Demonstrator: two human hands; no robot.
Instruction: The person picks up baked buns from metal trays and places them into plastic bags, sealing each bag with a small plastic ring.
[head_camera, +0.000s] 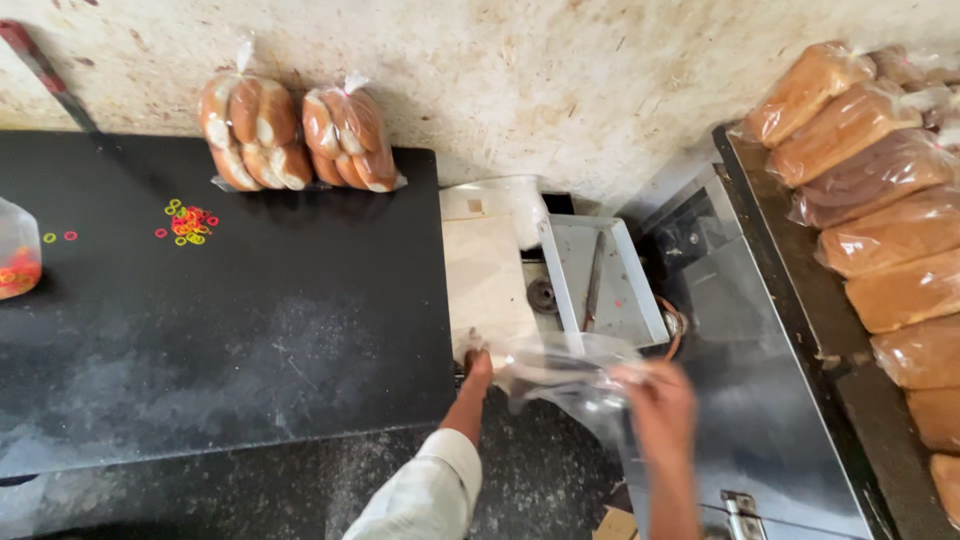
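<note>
My left hand (477, 372) and my right hand (660, 400) each pinch one side of an empty clear plastic bag (570, 370), stretched between them below the grey metal tray (600, 285) of a small machine. The left hand grips the bag's left edge beside the black table's (250, 330) right end. The right hand is blurred and holds the bag's right edge near the steel machine housing (750, 380).
Two clear bags of buns (295, 135) lie at the table's back edge against the stained wall. Small coloured rubber bands (188, 224) are scattered at left, near a bag of more bands (15, 255). Several bagged bread loaves (880, 210) are stacked on a shelf at right.
</note>
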